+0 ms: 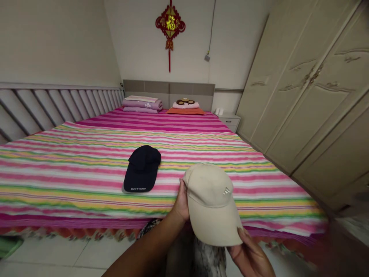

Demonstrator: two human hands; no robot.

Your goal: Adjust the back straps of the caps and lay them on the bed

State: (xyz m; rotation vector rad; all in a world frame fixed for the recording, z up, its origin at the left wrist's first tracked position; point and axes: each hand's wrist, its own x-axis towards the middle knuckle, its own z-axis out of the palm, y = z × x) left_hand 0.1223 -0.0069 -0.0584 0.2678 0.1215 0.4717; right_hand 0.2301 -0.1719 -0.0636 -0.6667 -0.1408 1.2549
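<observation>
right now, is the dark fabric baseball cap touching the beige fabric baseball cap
Apart: the head view shows multicoloured striped bedding between the dark cap and the beige cap.

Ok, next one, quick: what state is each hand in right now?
Left hand: holding the beige cap by its side.
Right hand: holding the same cap by its brim.

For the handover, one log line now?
left hand: holds beige fabric cap; right hand: holds its brim; dark fabric cap: on striped bedspread
</observation>
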